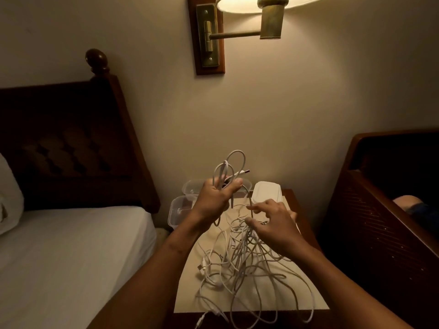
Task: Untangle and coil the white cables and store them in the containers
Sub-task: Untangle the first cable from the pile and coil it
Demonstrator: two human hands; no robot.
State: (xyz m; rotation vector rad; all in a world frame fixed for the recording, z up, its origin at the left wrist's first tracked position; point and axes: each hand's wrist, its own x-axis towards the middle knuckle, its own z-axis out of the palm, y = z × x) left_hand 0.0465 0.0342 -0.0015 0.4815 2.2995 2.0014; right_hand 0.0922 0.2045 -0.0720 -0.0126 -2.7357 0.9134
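The person's left hand is gripping a small bundle of looped thin white cable, fingers curled round it. It is holding the bundle up in front of two clear plastic containers, and a metal-tipped plug is poking out to the right. The right hand is hovering over the tangled heap of white cables with its fingers loosely spread. Whether thumb and forefinger are nipping a strand cannot be told. The heap is lying on a cream cloth covering a dark wooden bedside table, and some loops are spilling over the near edge. A white-lidded container is standing at the far side.

These cables are probably going to handle as light, limp and a little springy, with strands snagging on one another and plugs catching in loops. Taking hold close to a plug and feeding that end back through the loops looks wiser than hauling on a middle strand, which would likely tighten the knots.
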